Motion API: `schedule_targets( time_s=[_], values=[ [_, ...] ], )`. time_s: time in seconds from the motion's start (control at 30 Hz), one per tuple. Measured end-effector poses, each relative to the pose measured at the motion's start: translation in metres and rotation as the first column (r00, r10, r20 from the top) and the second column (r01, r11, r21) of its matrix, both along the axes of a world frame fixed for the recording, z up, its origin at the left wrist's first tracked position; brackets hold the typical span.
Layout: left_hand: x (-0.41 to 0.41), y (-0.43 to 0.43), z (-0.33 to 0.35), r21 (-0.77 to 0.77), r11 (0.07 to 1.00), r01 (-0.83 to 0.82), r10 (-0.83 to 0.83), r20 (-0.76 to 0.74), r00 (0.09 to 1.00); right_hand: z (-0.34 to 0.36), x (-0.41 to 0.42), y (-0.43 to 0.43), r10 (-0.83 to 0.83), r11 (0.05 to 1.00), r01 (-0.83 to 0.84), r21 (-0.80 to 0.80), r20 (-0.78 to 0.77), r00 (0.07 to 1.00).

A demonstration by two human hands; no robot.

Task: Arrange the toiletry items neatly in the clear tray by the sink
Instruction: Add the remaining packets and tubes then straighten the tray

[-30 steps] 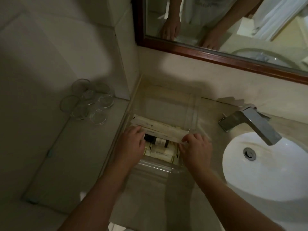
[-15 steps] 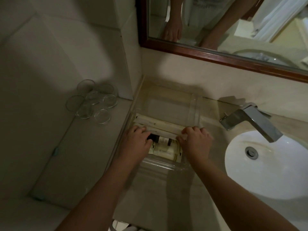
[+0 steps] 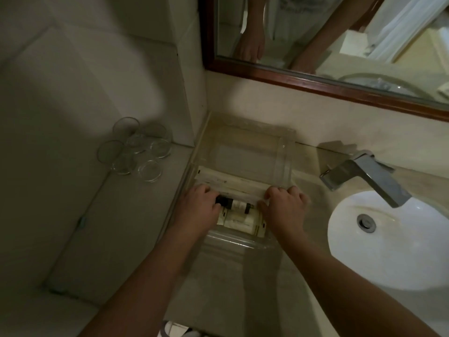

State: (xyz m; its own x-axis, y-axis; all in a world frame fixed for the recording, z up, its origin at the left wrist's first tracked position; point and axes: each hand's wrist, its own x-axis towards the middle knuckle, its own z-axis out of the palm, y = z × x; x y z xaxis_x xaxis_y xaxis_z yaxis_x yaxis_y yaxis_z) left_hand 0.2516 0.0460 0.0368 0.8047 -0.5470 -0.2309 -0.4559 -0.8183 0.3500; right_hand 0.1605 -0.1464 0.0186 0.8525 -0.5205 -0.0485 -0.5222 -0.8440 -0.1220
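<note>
A clear tray (image 3: 284, 156) sits on the counter in the corner, left of the sink. Long white wrapped packets (image 3: 233, 182) lie side by side across its middle. Nearer me, small cream bottles with black caps (image 3: 239, 215) lie in the tray. My left hand (image 3: 198, 210) rests on the packets' left end and my right hand (image 3: 285, 207) on their right end, with the fingertips pinching the nearest packet. The far half of the tray holds nothing visible.
Several glasses (image 3: 136, 149) stand on a low ledge to the left. A chrome faucet (image 3: 364, 177) overhangs the white basin (image 3: 388, 239) at right. A wood-framed mirror (image 3: 315, 79) hangs above on the wall.
Both hands have stayed on the ends of the packets. The packets now lie straighter across the tray. The camera shifted slightly.
</note>
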Motion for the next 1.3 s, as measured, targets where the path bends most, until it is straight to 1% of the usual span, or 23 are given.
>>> schedule_targets(
  time_s=[0.07, 0.17, 0.33, 0.43, 0.53, 0.6, 0.7, 0.8, 0.9, 1.0, 1.07, 1.17, 1.3],
  values=[
    [0.000, -0.002, 0.001, 0.023, 1.000, 0.006, -0.006, -0.003, 1.000, -0.001, -0.001, 0.001, -0.007, 1.000, 0.007, 0.020, 0.003, 1.000],
    [0.000, -0.005, 0.000, -0.001, 1.000, -0.020, 0.020, 0.001, 1.000, -0.002, -0.003, 0.000, 0.001, 0.998, -0.003, 0.068, 0.026, 1.000],
    [-0.009, -0.016, 0.009, -0.050, 0.998, -0.045, 0.047, 0.044, 0.998, 0.009, -0.022, -0.004, 0.000, 0.986, -0.024, 0.165, 0.142, 0.990],
    [-0.024, -0.033, 0.022, -0.042, 0.999, 0.002, 0.002, 0.096, 0.995, 0.019, -0.051, -0.010, -0.038, 0.984, 0.001, 0.178, 0.204, 0.978],
    [-0.050, -0.062, 0.033, -0.023, 0.997, 0.079, -0.075, 0.145, 0.987, 0.024, -0.093, -0.028, -0.098, 0.978, 0.054, 0.201, 0.218, 0.971],
    [-0.077, -0.091, 0.035, -0.024, 0.989, 0.147, -0.141, 0.163, 0.976, 0.028, -0.133, -0.048, -0.175, 0.970, 0.125, 0.208, 0.242, 0.954],
    [-0.137, -0.146, 0.036, -0.039, 0.959, 0.282, -0.272, 0.168, 0.948, 0.036, -0.211, -0.087, -0.287, 0.954, 0.249, 0.170, 0.263, 0.921],
    [-0.223, -0.208, 0.040, -0.143, 0.912, 0.384, -0.369, 0.120, 0.922, 0.046, -0.304, -0.132, -0.411, 0.910, 0.378, 0.170, 0.267, 0.872],
    [-0.308, -0.264, 0.043, -0.154, 0.852, 0.500, -0.488, 0.110, 0.866, 0.051, -0.389, -0.171, -0.509, 0.861, 0.484, 0.158, 0.297, 0.808],
    [-0.375, -0.311, 0.046, -0.193, 0.794, 0.576, -0.575, 0.066, 0.815, 0.052, -0.459, -0.201, -0.596, 0.803, 0.573, 0.166, 0.275, 0.755],
    [-0.407, -0.336, 0.047, -0.217, 0.761, 0.611, -0.621, 0.026, 0.783, 0.049, -0.495, -0.215, -0.643, 0.766, 0.620, 0.173, 0.248, 0.725],
    [-0.440, -0.368, 0.045, -0.198, 0.720, 0.666, -0.682, -0.023, 0.731, 0.041, -0.533, -0.235, -0.687, 0.727, 0.656, 0.205, 0.215, 0.694],
    [-0.464, -0.406, 0.030, -0.185, 0.697, 0.693, -0.715, -0.111, 0.690, 0.030, -0.562, -0.266, -0.724, 0.689, 0.681, 0.248, 0.189, 0.663]
  ],
)
